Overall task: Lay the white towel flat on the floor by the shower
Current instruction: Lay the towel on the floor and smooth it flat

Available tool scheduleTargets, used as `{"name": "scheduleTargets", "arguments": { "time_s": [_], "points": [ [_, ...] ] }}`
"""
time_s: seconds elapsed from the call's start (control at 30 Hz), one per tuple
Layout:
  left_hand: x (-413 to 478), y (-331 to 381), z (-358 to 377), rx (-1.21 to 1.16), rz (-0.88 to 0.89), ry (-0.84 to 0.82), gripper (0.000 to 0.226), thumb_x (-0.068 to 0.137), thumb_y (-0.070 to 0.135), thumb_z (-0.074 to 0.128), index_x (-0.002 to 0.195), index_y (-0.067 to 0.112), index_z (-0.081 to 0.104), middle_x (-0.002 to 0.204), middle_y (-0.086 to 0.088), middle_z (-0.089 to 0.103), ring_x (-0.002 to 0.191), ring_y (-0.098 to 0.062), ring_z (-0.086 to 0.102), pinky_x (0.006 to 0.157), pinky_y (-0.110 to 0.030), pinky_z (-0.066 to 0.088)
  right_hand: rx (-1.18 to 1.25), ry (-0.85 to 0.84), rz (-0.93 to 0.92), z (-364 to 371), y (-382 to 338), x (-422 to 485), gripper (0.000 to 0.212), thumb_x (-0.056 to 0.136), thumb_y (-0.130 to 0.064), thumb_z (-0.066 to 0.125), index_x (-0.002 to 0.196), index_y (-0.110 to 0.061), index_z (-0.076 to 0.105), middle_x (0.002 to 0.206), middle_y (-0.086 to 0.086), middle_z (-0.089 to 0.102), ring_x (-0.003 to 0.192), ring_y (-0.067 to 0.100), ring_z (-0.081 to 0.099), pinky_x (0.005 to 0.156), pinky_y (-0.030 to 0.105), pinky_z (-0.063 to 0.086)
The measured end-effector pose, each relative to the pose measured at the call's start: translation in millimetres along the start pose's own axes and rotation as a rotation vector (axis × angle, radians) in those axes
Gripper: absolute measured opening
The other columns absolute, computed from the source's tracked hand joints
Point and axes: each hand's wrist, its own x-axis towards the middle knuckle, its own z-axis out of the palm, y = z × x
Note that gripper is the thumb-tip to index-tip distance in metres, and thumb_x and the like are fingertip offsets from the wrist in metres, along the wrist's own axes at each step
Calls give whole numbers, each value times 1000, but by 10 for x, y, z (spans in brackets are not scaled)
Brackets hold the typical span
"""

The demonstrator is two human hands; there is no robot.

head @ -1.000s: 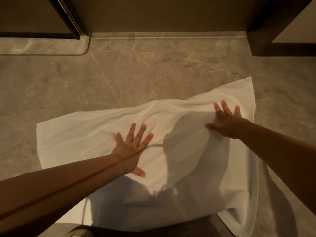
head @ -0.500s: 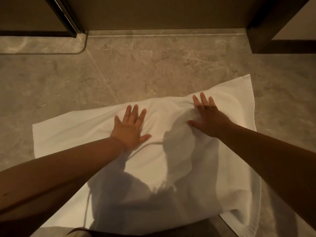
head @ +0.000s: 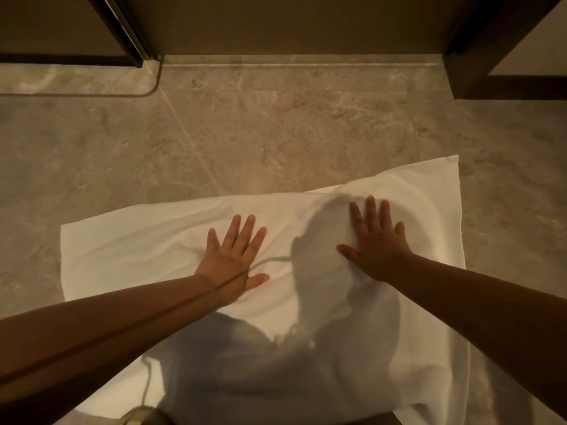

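The white towel lies spread on the grey stone floor, its far right corner reaching furthest from me. A few soft wrinkles run across its middle. My left hand presses flat on the towel left of centre, fingers straight and spread. My right hand presses flat on the towel's right part, fingers also straight, beside a raised fold. My shadow darkens the near half of the towel.
The marbled floor stretches ahead to a low threshold. A glass shower door with a dark frame stands at the far left. A dark wooden frame rises at the far right.
Both hands have slid over the towel: the left back toward me a little, the right slightly rightward. The far edge of the towel lies straighter.
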Motion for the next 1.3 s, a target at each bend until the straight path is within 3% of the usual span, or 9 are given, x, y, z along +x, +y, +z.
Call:
{"name": "scheduleTargets", "arguments": {
  "time_s": [0.07,0.17,0.2,0.37,0.93,1.03,1.1,1.17,1.3],
  "points": [
    [-26,7,-11,12,8,5,84,79,70,-6,136,17,-37,152,-13,-30,144,-36,-14,108,-58,16,-2,-17,-1,-4,10,-13,92,85,-72,22,141,-22,-31,151,13,-32,139,38,-23,111,61,10],
    [-12,-19,-97,-101,-55,72,87,80,73,-2,148,20,-18,160,-10,6,144,-31,9,111,-53,13,0,-37,0,-9,35,-19,93,84,-72,25,140,-23,-32,151,12,-33,139,37,-24,110,62,12],
    [10,-46,-123,-132,-91,87,88,80,73,-2,149,21,-15,160,-9,8,144,-29,10,112,-53,11,-2,-38,0,-11,43,-15,93,84,-72,25,140,-23,-32,151,11,-33,139,37,-24,110,62,12],
    [188,-134,-136,-145,-136,-69,92,78,78,4,136,20,-37,145,-6,-41,141,-30,-28,112,-61,6,19,-31,-4,-25,82,52,96,82,-75,26,140,-25,-32,151,10,-33,139,37,-24,109,64,11],
    [936,-492,-696,-89,-182,-72,96,84,76,20,143,18,-29,153,-9,-33,142,-30,-25,112,-59,-3,174,62,-7,-421,356,640,100,78,-73,45,148,-28,-12,156,6,-21,142,33,-17,108,65,11],
    [844,-312,-662,-58,-6,183,86,92,61,30,144,18,-24,157,-11,-21,145,-32,-14,113,-57,-1,233,179,-20,-357,366,567,93,83,-69,40,149,-23,-7,158,7,-15,144,30,-12,112,60,11],
    [698,-69,-599,-74,208,330,77,92,55,34,150,17,0,158,-12,-1,146,-35,4,113,-58,9,273,288,-23,-221,368,392,88,87,-66,34,149,-20,-8,157,6,-15,144,26,-14,115,53,8],
    [534,207,-498,-121,332,324,76,89,57,31,151,16,18,158,-11,9,145,-35,10,112,-60,13,270,306,-91,-20,377,124,88,87,-66,30,147,-22,-17,155,3,-21,142,22,-20,116,45,0],
    [378,561,-247,-67,354,105,88,85,73,17,148,23,-17,152,-3,-30,140,-29,-30,112,-58,-8,158,168,-144,407,460,-394,94,83,-72,27,141,-26,-29,153,3,-29,139,22,-27,113,45,-3]
  ]
}}
